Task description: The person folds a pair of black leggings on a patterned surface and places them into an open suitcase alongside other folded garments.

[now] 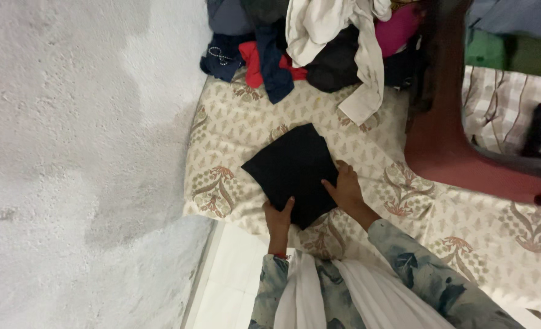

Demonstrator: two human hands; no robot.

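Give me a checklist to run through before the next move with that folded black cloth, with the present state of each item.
1. Both hands on the black cloth: ok. The left hand is at its near edge and the right hand rests on its right side.
2. Cloth folded flat: ok, it lies as a neat dark rectangle.
3. Cloth lies fully on the patterned sheet: ok, no corner hangs off.
4. Apart from the pile of clothes: ok, a strip of bare sheet lies between them.
5. Apart from the red chair: ok, it stands to the right, not touching.
6. Layers inside the fold lined up: cannot tell, only the top face shows.
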